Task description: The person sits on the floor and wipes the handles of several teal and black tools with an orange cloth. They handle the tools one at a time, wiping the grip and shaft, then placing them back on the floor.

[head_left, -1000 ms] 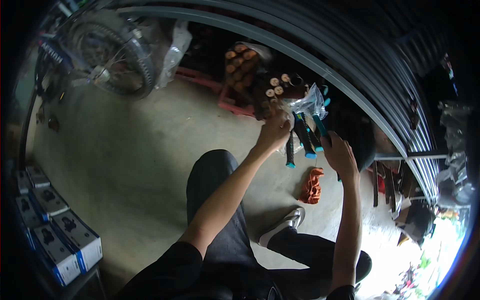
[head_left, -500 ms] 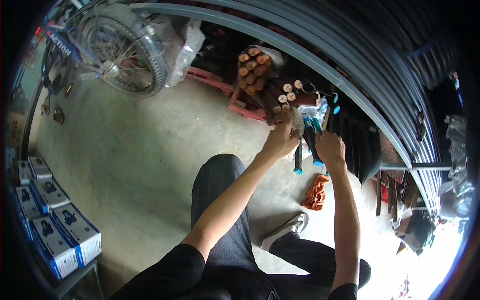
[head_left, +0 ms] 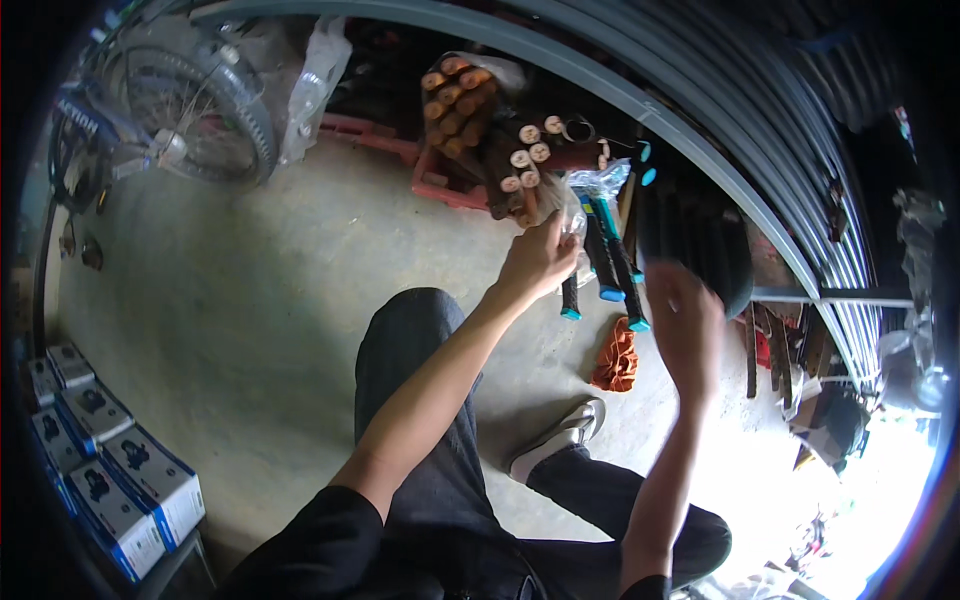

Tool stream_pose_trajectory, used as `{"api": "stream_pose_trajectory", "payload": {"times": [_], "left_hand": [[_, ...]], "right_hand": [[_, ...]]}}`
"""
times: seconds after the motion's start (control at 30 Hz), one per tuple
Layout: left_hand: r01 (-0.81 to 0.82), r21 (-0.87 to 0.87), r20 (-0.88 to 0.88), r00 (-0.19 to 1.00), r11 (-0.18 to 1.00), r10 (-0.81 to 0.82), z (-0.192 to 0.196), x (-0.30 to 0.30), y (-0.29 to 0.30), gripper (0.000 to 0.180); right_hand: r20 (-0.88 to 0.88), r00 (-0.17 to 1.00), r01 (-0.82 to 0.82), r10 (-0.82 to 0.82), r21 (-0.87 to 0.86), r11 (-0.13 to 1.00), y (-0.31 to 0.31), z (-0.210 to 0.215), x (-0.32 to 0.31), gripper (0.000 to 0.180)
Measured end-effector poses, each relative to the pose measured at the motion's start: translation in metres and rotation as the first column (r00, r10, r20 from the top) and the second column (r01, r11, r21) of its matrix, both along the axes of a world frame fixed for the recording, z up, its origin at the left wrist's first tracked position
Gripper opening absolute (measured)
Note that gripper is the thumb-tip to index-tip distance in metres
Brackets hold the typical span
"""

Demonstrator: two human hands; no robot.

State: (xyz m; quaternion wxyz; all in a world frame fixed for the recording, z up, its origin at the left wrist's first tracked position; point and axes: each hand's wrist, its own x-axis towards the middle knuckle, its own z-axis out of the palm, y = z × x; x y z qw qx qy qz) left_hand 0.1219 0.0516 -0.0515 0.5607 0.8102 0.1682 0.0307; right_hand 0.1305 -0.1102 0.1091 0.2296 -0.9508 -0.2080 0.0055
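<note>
My left hand is closed at the edge of a crumpled clear plastic bag, its fingers pinching the plastic beside a bundle of wooden handles. Just right of it, several tool handles with black grips and blue or teal butt ends stick out of the plastic toward me; their heads are hidden. My right hand hovers to the right of these grips, apart from them. Motion smears its fingers, and no object shows in it. An orange-brown bundle lies on the floor below the grips.
Round wooden handles are stacked behind a red pallet. Grey pipes and a metal rail arch across the upper right. A bicycle wheel stands at far left. White-and-blue boxes are piled at lower left.
My right hand has come away from the blue-ended grip and moved right and slightly down. The black grips hang apart more visibly now. My left hand stays at the plastic; the whole view has shifted.
</note>
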Motion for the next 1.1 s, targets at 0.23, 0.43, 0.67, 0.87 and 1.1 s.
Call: {"api": "stream_pose_trajectory", "payload": {"times": [0.23,0.43,0.67,0.87,1.1], "left_hand": [[-0.038,0.031,-0.046,0.998,0.999,0.04,-0.009,-0.002,0.005,0.024],[-0.055,0.066,0.005,0.998,0.996,0.055,-0.018,0.003,0.007,0.026],[-0.072,0.106,0.023,0.997,0.992,0.07,0.001,-0.001,0.001,0.025],[-0.101,0.079,0.1,0.991,0.992,0.093,0.0,-0.007,-0.005,0.024],[-0.146,0.022,0.06,0.988,0.989,0.144,-0.002,-0.013,0.002,0.025]], "right_hand": [[-0.028,0.922,-0.388,0.387,-0.033,0.921,-0.104,0.083,-0.146,0.018],[-0.323,0.943,-0.154,0.082,-0.206,0.966,-0.146,-0.018,-0.161,0.021],[-0.383,0.921,-0.073,-0.065,-0.335,0.939,-0.165,-0.131,-0.154,0.025],[-0.381,0.919,-0.055,-0.104,-0.384,0.922,-0.169,-0.152,-0.146,0.028],[-0.359,0.926,-0.054,-0.121,-0.441,0.896,-0.165,-0.115,-0.123,0.032]]}}
